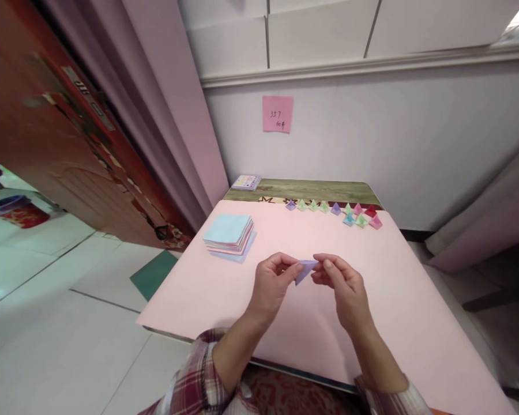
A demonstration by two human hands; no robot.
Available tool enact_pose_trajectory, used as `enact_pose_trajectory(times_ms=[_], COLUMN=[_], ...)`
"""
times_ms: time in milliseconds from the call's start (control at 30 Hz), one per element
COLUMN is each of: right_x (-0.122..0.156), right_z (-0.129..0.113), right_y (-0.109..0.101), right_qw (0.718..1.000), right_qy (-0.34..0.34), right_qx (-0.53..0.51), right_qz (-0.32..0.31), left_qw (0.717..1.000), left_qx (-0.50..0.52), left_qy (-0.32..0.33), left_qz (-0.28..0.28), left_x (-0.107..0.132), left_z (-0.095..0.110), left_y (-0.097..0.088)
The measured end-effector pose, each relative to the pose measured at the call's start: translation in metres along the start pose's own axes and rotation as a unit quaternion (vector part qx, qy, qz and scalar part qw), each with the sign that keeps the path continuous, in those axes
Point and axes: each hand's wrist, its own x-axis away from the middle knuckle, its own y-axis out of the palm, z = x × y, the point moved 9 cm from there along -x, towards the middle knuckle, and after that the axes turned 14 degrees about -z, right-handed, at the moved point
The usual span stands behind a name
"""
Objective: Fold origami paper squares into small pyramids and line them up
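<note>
Two-handed hold on a lilac folded paper (pixel 305 272): left hand (pixel 271 283) fingers pinching one side, right hand (pixel 345 285) fingers the tip, probably for crisp creases. It's over the pink-topped desk (pixel 409 305). Paper stack (pixel 228 229) sits left, likely for easy reach; folded pieces (pixel 335 209) line the back. Pale wall (pixel 350 127) behind, reddish door (pixel 75 135) left.

I saw maroon, white and grey plaid on the left sleeve (pixel 185 383), at the frame's lower left, a dark line near its cuff, and similar plaid on the right sleeve (pixel 391 399) at the bottom edge, left hand (pixel 273 282) and right hand (pixel 345 282) bare.
</note>
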Motion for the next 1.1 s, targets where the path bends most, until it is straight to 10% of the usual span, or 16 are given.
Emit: enact_pose_trajectory(times_ms=[200, 567, 1100], right_x=[-0.005, 0.001, -0.005], right_z=[0.008, 0.005, 0.004], right_y=[0.009, -0.002, 0.006], right_qw=[0.987, 1.000, 0.988], right_qy=[0.059, -0.019, 0.008], right_qx=[0.029, -0.004, 0.084], right_qz=[-0.144, 0.007, -0.126], left_qw=[0.987, 0.991, 0.968], left_qx=[-0.076, 0.012, -0.171], left_qy=[-0.020, -0.087, -0.073], left_qz=[-0.140, -0.096, -0.169], left_x=[-0.002, -0.006, -0.005], left_z=[0.008, -0.019, -0.006], left_y=[0.018, 0.014, 0.017])
